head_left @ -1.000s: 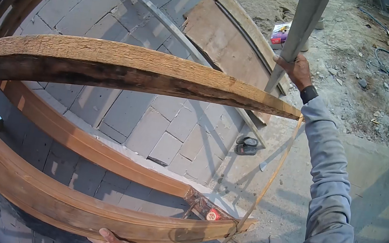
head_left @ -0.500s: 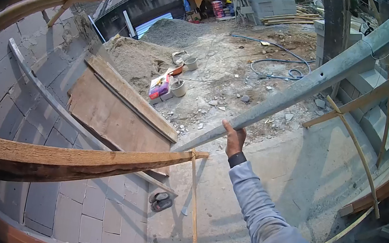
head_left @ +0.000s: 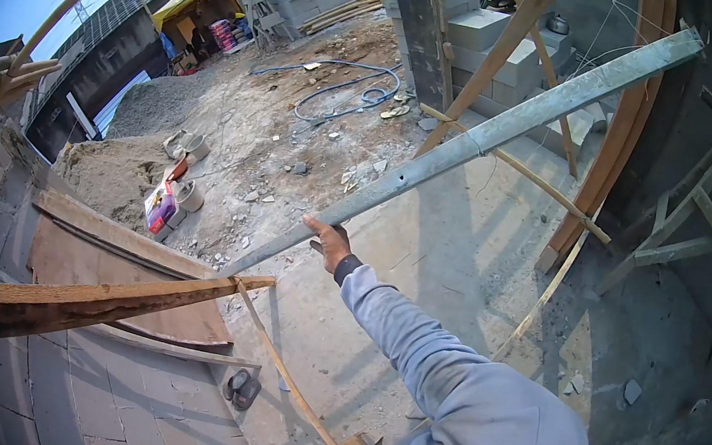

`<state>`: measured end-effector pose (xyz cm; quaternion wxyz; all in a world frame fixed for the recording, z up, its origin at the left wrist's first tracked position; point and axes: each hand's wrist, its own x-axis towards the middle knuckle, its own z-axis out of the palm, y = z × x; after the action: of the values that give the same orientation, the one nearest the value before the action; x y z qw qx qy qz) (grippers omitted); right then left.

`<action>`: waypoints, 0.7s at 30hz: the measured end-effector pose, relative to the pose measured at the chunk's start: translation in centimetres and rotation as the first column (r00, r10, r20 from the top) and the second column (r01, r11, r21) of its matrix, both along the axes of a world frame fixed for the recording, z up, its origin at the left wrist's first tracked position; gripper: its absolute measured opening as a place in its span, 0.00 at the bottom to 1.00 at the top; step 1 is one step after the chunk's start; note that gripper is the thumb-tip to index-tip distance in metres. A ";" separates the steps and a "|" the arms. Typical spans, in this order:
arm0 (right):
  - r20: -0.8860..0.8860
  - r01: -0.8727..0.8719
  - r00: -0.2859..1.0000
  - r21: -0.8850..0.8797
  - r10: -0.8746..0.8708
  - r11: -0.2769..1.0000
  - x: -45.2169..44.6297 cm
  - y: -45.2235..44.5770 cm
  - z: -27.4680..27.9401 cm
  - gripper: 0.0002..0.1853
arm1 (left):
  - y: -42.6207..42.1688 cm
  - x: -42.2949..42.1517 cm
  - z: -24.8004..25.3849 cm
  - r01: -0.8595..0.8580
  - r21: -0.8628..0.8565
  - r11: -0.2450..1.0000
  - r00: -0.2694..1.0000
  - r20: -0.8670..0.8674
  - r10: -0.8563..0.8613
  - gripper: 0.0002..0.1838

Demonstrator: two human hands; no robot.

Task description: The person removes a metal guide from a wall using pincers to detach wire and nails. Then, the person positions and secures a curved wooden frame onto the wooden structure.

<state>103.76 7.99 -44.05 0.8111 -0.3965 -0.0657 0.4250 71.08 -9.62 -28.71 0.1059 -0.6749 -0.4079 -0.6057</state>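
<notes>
My right hand [head_left: 330, 244] is closed around the lower part of a long galvanized steel channel [head_left: 495, 137], with fingers over its edge. The channel slants from the wooden beam's end up to the upper right, and a thin wire is looped about it. My grey sleeve [head_left: 413, 331] stretches from the lower right to a dark cuff at the wrist. Below and left of the hand, a rough wooden beam [head_left: 108, 301] juts in from the left, its end near the channel's low end. My left hand is out of view.
Bamboo poles [head_left: 297, 383] cross the space below. Slippers [head_left: 242, 389] lie on the concrete floor beside a block wall [head_left: 96, 386]. Buckets [head_left: 190, 195], a sand heap [head_left: 103, 173] and a blue hose [head_left: 346, 98] lie beyond. A wooden trestle [head_left: 685, 214] stands right.
My view has swung right, so the hand, channel and yard now appear further left. The trestle has come into sight. My right hand keeps hold of the channel.
</notes>
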 end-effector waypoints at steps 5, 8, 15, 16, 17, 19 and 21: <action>0.149 -0.070 0.986 -0.079 0.081 0.994 -3.2 -2.9 1.4 0.33 | -4.2 -2.7 1.8 -0.003 0.117 0.993 0.993 0.121 -0.012 0.37; 0.213 -0.009 0.977 -0.056 0.021 0.998 -5.3 -4.7 2.7 0.27 | -6.8 -3.9 3.5 0.033 0.216 0.976 0.979 0.191 -0.076 0.37; 0.328 -0.213 0.918 -0.070 0.224 0.975 -6.3 -9.8 4.7 0.30 | -5.5 -0.9 3.0 0.441 -0.114 0.890 0.891 -0.061 -0.449 0.42; 0.357 -0.223 0.900 -0.111 0.249 0.968 -6.2 -10.1 4.9 0.29 | -4.8 1.6 3.0 0.467 -0.216 0.858 0.868 -0.073 -0.491 0.44; 0.388 -0.226 0.882 -0.151 0.268 0.962 -6.0 -10.5 5.1 0.29 | -4.1 4.1 3.0 0.545 -0.224 0.808 0.813 -0.093 -0.575 0.43; 0.445 -0.203 0.856 -0.177 0.262 0.963 -5.6 -11.1 5.0 0.28 | -2.8 9.0 3.5 0.627 -0.235 0.743 0.713 -0.211 -0.669 0.43; 0.513 -0.265 0.786 -0.225 0.345 0.938 -5.0 -11.9 4.6 0.25 | -1.9 14.1 4.4 0.647 -0.252 0.719 0.621 -0.372 -0.690 0.46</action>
<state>98.75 -3.92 -39.50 0.6490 -0.5409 -0.3266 0.4238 85.20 -11.56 -24.30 -0.0692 -0.9005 -0.1201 -0.4122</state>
